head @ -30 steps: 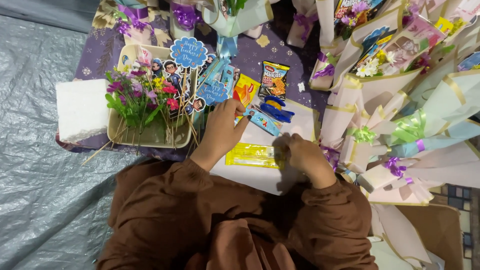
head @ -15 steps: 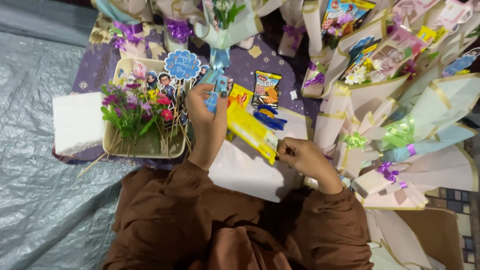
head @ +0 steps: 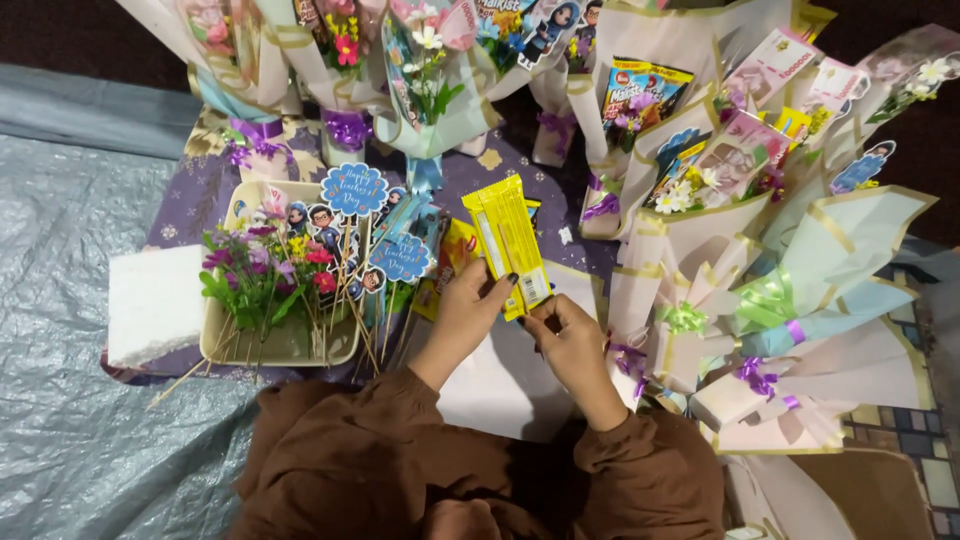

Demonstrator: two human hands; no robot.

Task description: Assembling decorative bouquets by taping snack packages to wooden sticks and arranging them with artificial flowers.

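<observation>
Currently: yellow snack packet (head: 508, 243) held upright in both hands.
Left hand (head: 470, 310) and right hand (head: 570, 335) pinch its lower end; most stands above the fingers.

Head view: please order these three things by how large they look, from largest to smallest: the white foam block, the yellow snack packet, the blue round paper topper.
1. White foam block
2. Yellow snack packet, held nearer the camera, so unsure
3. Blue round paper topper

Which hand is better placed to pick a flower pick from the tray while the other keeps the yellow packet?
Left, probably. The left hand sits beside the tray; the right hand grips the yellow packet on the far side.
</observation>
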